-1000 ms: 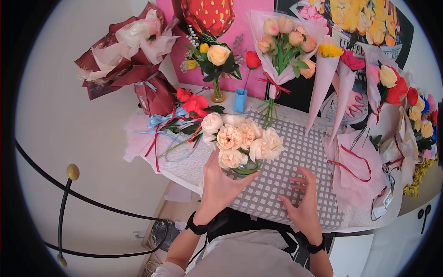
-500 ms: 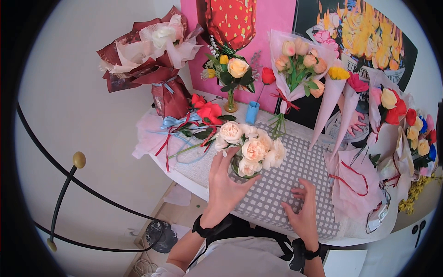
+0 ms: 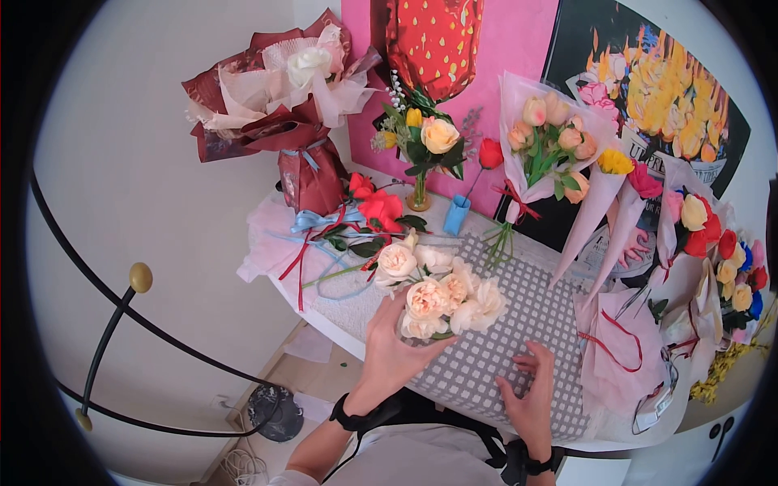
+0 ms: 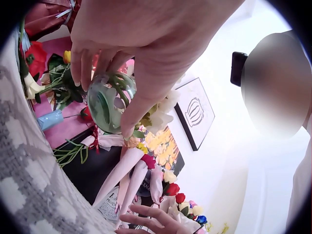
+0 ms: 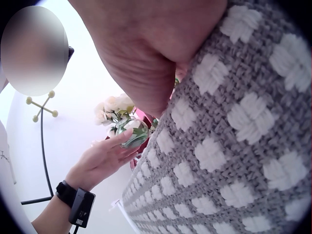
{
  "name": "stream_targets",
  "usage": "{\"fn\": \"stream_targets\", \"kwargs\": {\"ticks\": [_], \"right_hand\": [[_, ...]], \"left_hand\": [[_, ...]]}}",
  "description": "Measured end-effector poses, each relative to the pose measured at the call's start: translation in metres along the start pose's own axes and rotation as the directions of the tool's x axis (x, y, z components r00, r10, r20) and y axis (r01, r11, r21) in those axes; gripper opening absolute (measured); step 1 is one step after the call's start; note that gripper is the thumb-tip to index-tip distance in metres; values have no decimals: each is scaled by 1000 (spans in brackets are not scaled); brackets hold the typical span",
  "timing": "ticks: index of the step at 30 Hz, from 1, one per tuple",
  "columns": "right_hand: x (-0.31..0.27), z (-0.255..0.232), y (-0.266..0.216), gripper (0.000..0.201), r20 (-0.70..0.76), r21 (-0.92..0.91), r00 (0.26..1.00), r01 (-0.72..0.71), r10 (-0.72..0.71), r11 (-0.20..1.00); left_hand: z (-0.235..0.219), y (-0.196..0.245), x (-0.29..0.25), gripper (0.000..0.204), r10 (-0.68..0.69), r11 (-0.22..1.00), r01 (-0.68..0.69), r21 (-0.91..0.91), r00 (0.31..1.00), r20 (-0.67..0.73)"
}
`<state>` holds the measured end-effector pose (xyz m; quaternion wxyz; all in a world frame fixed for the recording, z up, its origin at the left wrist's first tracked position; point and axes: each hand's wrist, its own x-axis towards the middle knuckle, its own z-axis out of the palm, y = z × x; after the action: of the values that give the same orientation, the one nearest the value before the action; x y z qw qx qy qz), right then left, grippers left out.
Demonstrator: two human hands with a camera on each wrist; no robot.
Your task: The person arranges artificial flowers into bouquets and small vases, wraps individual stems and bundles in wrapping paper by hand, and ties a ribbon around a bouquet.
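In the head view my left hand (image 3: 395, 350) holds a small round glass vase low at its side, thumb in front. Peach-white roses (image 3: 438, 298) fill the vase and hide most of it from above. The left wrist view shows the clear glass vase (image 4: 104, 108) between thumb and fingers, green stems coiled inside. From the right wrist view, the left hand (image 5: 105, 158) cups the vase (image 5: 135, 135) over the table's near side. My right hand (image 3: 531, 397) stays to the right, fingers loosely bent and holding nothing, over the grey-and-white checked cloth (image 3: 486, 381).
Red artificial flowers (image 3: 381, 211) and ribbons lie left of the vase. Behind stand a small yellow-rose vase (image 3: 418, 194), a blue holder (image 3: 456, 215) and a wrapped tulip bouquet (image 3: 527, 174). Pink wrapping paper (image 3: 620, 348) lies at right, beside several more bouquets.
The head view has shifted, so the table sits lower and further right. The vase, seen at first, tipped into fuller view and is now mostly covered by roses. The right hand keeps its pose.
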<state>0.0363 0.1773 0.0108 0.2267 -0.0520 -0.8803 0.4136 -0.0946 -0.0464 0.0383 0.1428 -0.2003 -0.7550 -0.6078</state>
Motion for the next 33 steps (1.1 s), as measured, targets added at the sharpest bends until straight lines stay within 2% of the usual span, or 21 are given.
{"fn": "stream_targets", "kwargs": {"ticks": [5, 8, 11, 13, 15, 17, 19, 20, 21, 23, 25, 27, 28, 33], "right_hand": [[2, 0, -1, 77, 1, 7, 1000, -3, 3, 1000], [2, 1, -1, 77, 2, -5, 1000, -9, 9, 1000], [4, 2, -2, 76, -4, -19, 1000, -1, 1, 1000], [4, 2, -5, 76, -6, -23, 1000, 2, -3, 1000], [3, 1, -8, 74, 1, -75, 1000, -14, 15, 997], [3, 1, -9, 73, 1, -66, 1000, -9, 9, 998], [3, 1, -6, 72, -2, -60, 1000, -5, 5, 998], [3, 2, -2, 72, -6, -43, 1000, -5, 5, 999], [3, 3, 0, 71, -7, -26, 1000, -5, 5, 1000], [4, 3, -1, 70, -1, -28, 1000, -14, 14, 1000], [4, 3, -2, 69, 4, -32, 1000, -26, 26, 999], [5, 2, -4, 68, 7, -44, 1000, -20, 20, 999], [5, 3, -3, 68, 7, -48, 1000, -21, 22, 999], [6, 3, -13, 65, 24, -104, 1000, -8, 10, 995]], "left_hand": [[-18, -17, 1, 78, -14, 996, 20, 92, 998, -65], [-31, -27, 10, 78, -33, 995, 44, 84, 991, -126], [-54, -38, 40, 75, 13, 987, 14, 159, 985, -170], [-67, -40, 64, 72, 2, 994, 14, 110, 990, -139], [-78, -48, 88, 69, 46, 997, -39, 72, 994, -100], [-84, -69, 110, 66, 45, 991, -29, 129, 991, -122], [-89, -79, 132, 66, -1, 1000, -1, -21, 993, -117], [-93, -91, 143, 67, -21, 998, 27, 57, 994, -105], [-95, -95, 153, 67, -20, 998, 26, 56, 994, -105], [-98, -103, 175, 67, 102, 989, -97, 109, 994, -47], [-102, -127, 194, 64, 72, 993, -69, 93, 997, -30], [-101, -129, 209, 75, 38, 999, -38, 18, 999, -18], [-102, -119, 212, 82, -10, 997, 10, 71, 1000, -8], [-104, -156, 237, 84, -79, 995, 74, 72, 995, 68]]}}
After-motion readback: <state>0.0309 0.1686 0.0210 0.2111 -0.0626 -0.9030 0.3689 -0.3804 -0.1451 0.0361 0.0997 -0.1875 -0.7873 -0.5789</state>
